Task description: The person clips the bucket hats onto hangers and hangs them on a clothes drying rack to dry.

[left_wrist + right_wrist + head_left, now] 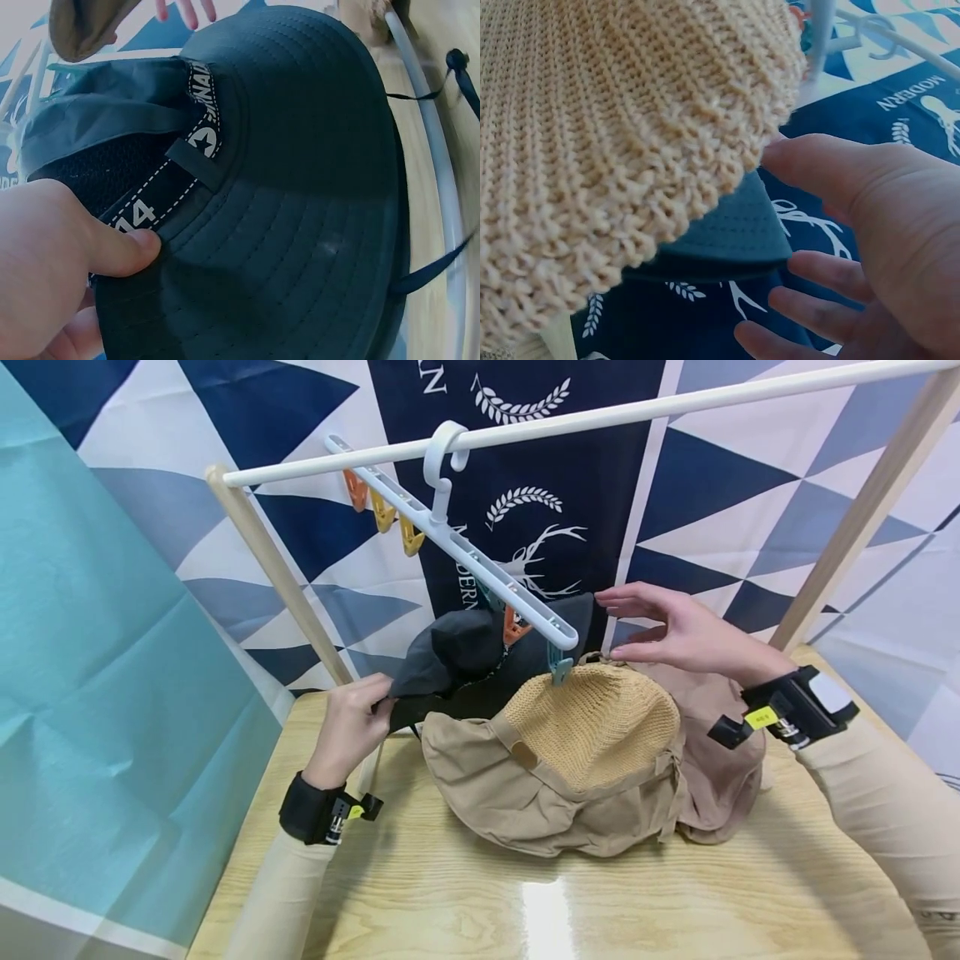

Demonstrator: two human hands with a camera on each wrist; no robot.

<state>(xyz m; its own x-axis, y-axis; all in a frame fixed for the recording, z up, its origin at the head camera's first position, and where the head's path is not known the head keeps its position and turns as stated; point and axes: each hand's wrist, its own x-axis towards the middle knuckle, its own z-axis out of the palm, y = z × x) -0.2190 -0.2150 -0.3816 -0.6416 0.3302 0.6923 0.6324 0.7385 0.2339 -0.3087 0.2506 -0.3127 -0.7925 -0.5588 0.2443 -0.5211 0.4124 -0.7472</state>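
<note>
My left hand pinches a dark bucket hat at its left side. In the left wrist view the thumb lies on the hat's inner band, which has white lettering, near the wide stitched brim. A clothespin hanger hangs over the hats; its orange clip is at the dark hat. The teal clip overlaps the tan hat's knitted crown. My right hand has parted, relaxed fingers, its fingertips close to the dark brim's far edge and its thumb beside the knitted crown.
A white rail on wooden posts carries the hanger. A brownish-pink hat lies behind the tan one on the wooden table. Orange and yellow clips hang at the hanger's far end. Patterned cloth stands behind.
</note>
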